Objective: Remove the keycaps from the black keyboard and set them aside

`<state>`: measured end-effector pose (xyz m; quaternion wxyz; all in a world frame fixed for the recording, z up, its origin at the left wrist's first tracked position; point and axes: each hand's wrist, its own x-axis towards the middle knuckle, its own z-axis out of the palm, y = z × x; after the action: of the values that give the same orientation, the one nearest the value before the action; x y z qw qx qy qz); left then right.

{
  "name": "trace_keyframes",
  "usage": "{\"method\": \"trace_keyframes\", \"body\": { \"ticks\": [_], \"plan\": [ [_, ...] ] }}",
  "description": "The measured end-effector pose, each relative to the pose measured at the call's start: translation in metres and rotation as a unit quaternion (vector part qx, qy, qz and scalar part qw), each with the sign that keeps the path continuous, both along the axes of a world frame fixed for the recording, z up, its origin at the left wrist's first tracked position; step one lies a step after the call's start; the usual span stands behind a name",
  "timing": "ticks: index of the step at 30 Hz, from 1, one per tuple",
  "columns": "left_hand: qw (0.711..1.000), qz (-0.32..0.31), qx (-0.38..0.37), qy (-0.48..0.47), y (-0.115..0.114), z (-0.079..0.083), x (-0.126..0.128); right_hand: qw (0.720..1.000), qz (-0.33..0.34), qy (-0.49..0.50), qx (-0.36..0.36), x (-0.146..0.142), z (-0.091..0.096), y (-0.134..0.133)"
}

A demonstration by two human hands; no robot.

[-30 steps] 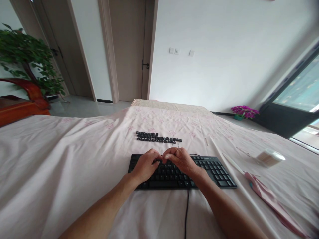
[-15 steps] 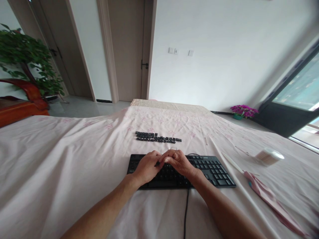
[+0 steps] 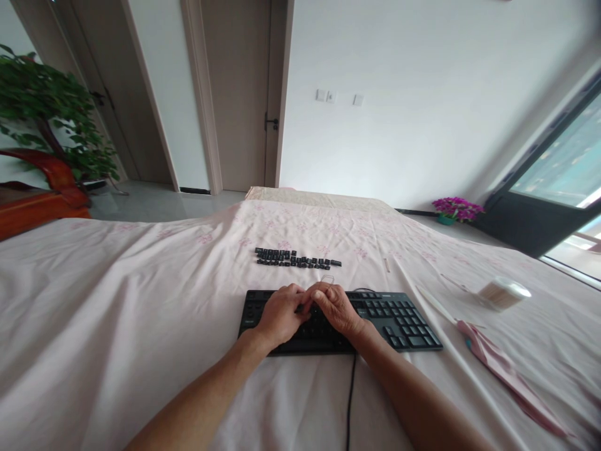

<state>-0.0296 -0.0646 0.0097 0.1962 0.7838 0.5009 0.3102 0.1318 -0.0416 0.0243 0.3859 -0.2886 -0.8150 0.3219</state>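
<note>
A black keyboard lies on the pink flowered cloth, many keycaps gone from its left and middle parts. Over its middle my right hand is closed around a wire keycap puller, whose thin loop sticks out beyond the knuckles. My left hand rests on the keyboard's left half, its fingers curled in against the right hand's fingertips. What the left fingertips pinch, if anything, is hidden. Beyond the keyboard, loose black keycaps lie in uneven rows on the cloth.
On the right are a clear tub of cotton swabs, a pink cloth-like item with a pale handle, and a few loose swabs. The keyboard cable runs toward me. Folds ripple through the bed-like cloth.
My hands stay together over the keyboard, with the fingers shifting slightly and the right thumb lifting a little. The keycap rows look the same; the view has shifted slightly.
</note>
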Motion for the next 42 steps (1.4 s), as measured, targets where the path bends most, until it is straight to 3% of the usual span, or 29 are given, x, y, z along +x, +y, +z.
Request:
{"method": "trace_keyframes", "body": {
  "ticks": [4,11,17,23,27,42],
  "plan": [
    [1.0,-0.002,0.015,0.011,-0.001,-0.001,0.002,1.0,-0.024,-0.002,0.012,0.0,-0.002,-0.002],
    [0.999,0.007,0.039,0.01,-0.003,-0.002,0.006,0.992,-0.074,-0.035,0.097,0.002,-0.003,-0.008],
    [0.999,0.019,0.05,0.009,-0.006,-0.002,0.008,0.987,-0.065,-0.042,0.14,0.004,-0.003,-0.012],
    [0.999,-0.018,0.018,-0.028,-0.009,-0.001,0.007,0.99,-0.079,0.02,0.118,0.003,0.0,-0.017],
    [0.999,-0.014,-0.006,-0.051,-0.011,-0.001,0.006,0.991,-0.068,0.004,0.111,0.003,0.0,-0.017],
    [0.999,-0.015,0.006,-0.033,-0.01,-0.002,0.007,0.988,-0.12,0.038,0.092,0.004,0.003,-0.02]
  ]
}}
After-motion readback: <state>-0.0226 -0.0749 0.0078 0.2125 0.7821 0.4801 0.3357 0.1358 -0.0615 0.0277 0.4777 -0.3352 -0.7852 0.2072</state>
